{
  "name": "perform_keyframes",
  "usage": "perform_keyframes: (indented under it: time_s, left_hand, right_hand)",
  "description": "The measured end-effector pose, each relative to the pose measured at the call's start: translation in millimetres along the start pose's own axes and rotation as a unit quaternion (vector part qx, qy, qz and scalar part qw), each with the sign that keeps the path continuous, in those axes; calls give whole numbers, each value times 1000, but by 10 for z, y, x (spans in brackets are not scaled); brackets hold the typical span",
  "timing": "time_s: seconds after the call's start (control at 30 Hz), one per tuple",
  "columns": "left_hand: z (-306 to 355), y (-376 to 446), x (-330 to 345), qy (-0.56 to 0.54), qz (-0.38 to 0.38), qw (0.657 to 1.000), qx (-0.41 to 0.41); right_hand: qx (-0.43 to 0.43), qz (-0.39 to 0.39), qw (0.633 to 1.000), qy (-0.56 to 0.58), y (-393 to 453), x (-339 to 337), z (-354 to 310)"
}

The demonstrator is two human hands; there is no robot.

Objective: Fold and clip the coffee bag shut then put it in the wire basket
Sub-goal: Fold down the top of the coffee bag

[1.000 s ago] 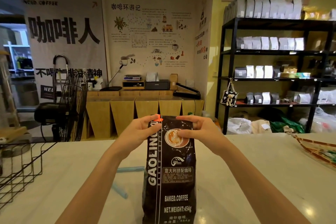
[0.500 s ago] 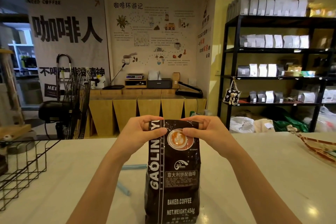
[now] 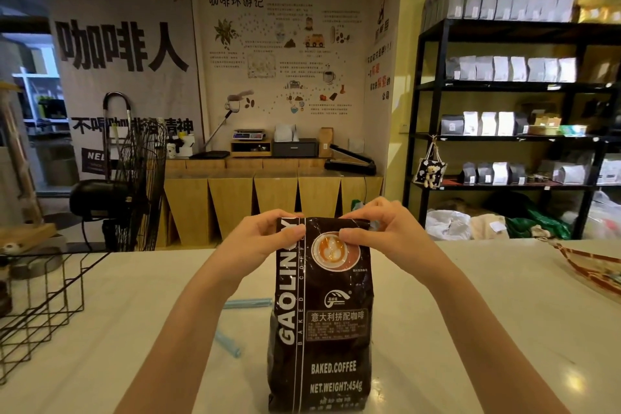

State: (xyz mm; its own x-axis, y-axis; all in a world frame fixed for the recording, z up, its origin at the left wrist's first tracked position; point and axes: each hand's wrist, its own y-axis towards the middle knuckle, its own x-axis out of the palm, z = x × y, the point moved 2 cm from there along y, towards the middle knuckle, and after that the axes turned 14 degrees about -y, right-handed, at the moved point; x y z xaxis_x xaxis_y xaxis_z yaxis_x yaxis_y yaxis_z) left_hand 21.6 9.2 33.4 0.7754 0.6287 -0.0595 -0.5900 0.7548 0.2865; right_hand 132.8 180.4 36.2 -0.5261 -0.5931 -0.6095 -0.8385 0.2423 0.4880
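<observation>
A dark brown coffee bag (image 3: pixel 322 329) with white "GAOLIN" lettering stands upright on the white counter, right in front of me. My left hand (image 3: pixel 260 239) pinches the bag's top left corner. My right hand (image 3: pixel 379 232) pinches the top right corner, thumb on the printed cup. The top edge is folded down flat between both hands. A light blue clip lies on the counter in two parts: one (image 3: pixel 247 303) behind my left forearm, one (image 3: pixel 228 343) beside the bag. The black wire basket (image 3: pixel 40 306) sits at the left edge.
A patterned tray (image 3: pixel 594 270) lies at the counter's far right edge. Behind the counter stand a black floor fan (image 3: pixel 134 185), a wooden bench (image 3: pixel 272 202) with a scale and a sealer, and a black shelf unit (image 3: pixel 517 111) with bags.
The bag's top has been folded lower; the red strip seen at the top a second ago is now hidden. Both hands stay on the top corners.
</observation>
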Motion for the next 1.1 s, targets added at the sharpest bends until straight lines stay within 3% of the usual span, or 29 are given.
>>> perform_keyframes:
  time_s: [0.07,0.27,0.67,1.1]
  left_hand:
    - [-30,19,22,-30,9,999,3]
    - [-65,39,90,-100,8,995,-6]
    - [-62,43,115,-136,27,990,-1]
    - [1,18,101,-129,37,991,-13]
  right_hand:
    - [2,1,1000,-9,6,19,7]
    - [41,-15,986,161,-37,49,62]
    - [66,14,981,179,-13,58,51]
    - [90,-31,970,224,-35,105,60]
